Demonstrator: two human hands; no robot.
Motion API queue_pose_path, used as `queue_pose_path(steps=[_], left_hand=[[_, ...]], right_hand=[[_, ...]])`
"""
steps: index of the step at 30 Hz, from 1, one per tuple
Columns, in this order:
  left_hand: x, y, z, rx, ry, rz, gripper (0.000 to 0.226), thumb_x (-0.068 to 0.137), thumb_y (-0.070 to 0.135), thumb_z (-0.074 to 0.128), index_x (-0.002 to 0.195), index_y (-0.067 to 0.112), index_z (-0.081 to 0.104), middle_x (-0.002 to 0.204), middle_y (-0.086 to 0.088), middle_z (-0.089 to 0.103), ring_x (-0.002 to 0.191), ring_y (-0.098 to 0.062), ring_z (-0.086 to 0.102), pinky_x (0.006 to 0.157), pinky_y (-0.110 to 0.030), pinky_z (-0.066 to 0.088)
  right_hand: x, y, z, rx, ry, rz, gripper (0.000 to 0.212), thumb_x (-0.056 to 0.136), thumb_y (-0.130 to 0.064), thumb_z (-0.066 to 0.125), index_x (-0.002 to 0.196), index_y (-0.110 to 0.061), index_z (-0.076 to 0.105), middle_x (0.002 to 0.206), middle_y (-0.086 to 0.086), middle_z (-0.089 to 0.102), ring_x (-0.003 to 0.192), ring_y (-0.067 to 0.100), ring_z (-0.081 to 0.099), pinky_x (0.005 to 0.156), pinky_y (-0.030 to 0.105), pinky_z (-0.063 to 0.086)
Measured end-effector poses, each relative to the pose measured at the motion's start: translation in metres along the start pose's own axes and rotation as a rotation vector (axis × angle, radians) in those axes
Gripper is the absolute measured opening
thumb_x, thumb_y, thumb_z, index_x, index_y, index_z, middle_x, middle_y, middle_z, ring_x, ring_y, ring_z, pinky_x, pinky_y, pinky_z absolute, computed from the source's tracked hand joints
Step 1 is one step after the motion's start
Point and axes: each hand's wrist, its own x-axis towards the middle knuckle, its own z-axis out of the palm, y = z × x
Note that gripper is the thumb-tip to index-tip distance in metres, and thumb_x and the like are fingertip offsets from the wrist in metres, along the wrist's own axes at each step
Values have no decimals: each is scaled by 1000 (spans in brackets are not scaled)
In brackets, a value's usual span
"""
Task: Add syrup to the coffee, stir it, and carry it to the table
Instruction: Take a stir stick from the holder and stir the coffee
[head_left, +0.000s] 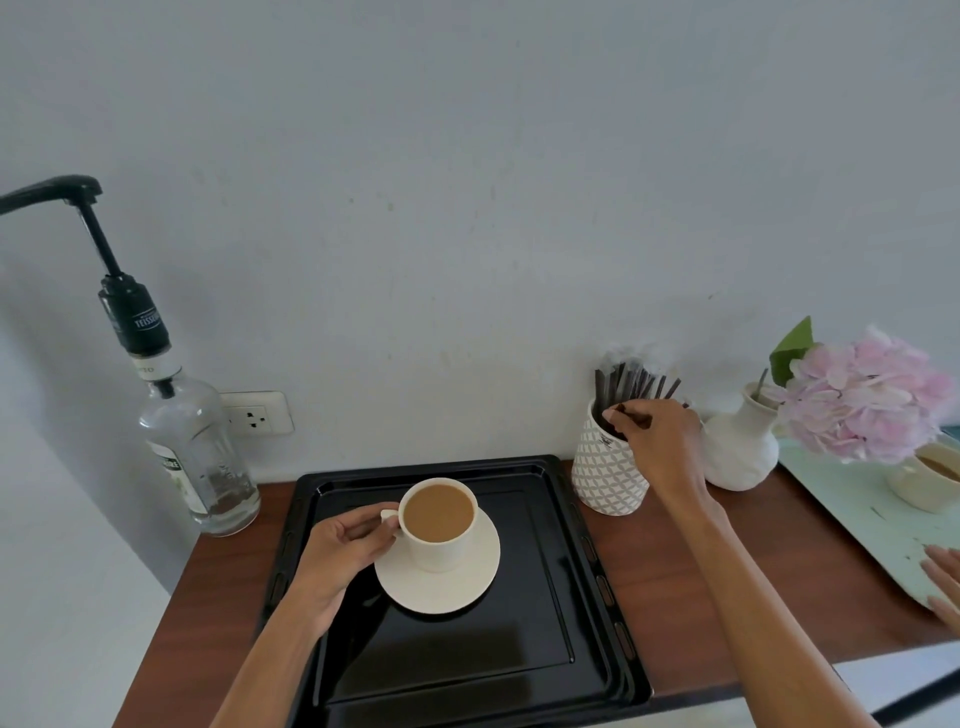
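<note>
On the black tray (587, 613), near its middle: cup (439, 522) of milky coffee on a white saucer (441, 592), kept there presumably so tray and drink can go to the table together. Left of the cup, left hand (337, 556), fingers pinched on the handle to steady the cup. Right of the cup and beyond the tray's far right corner, patterned holder (608, 473) full of dark stir sticks (636, 384); right hand (660, 441) reaching over its rim, fingertips closed on one stick (631, 414), likely for stirring. Far left of the cup, off the tray by the wall, syrup bottle (200, 452) with a black pump (93, 228), untouched and almost drained. Whether syrup is already in the coffee: cannot tell. Further right of the cup, white vase (740, 449) with pink flowers (872, 397). Another person's fingers (943, 577) at the right edge.
</note>
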Motion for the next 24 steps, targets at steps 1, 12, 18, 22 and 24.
queue_pose_path(steps=[1, 12, 18, 22, 24], left_hand=[[0, 0, 0, 4, -1, -2, 24, 88, 4, 74, 91, 24, 86, 101, -9, 83, 96, -12, 78, 91, -32, 55], [2, -2, -4, 24, -10, 3, 26, 68, 23, 83, 94, 23, 86, 103, -10, 83, 106, -20, 75, 99, -39, 54], [1, -1, -2, 16, -7, 0, 17, 81, 10, 79, 92, 22, 86, 102, -10, 83, 101, -16, 78, 95, -36, 55], [1, -2, -3, 12, 0, -3, 21, 87, 4, 76, 92, 21, 86, 102, -10, 83, 99, -15, 78, 93, -34, 56], [1, -2, -3, 19, 1, -9, 20, 87, 3, 76, 94, 21, 85, 102, -10, 83, 99, -15, 78, 91, -32, 57]], right_hand=[[1, -1, -2, -6, 19, 4, 11, 88, -23, 80, 89, -13, 83, 62, -25, 59, 60, -7, 62, 56, 9, 42], [5, -9, -14, 5, 18, -33, 14, 79, -33, 86, 79, -20, 82, 63, -15, 69, 62, 3, 67, 64, 32, 57], [8, -41, -35, -32, 125, -146, 22, 79, -37, 85, 80, -15, 82, 65, -8, 70, 60, 0, 62, 57, 23, 50], [9, -78, -47, -28, 178, -237, 25, 81, -40, 84, 80, -15, 80, 66, -5, 72, 56, 2, 61, 56, 18, 48], [9, -98, -50, -25, 176, -290, 27, 82, -42, 82, 82, -14, 81, 70, -2, 75, 56, 9, 63, 59, 27, 54]])
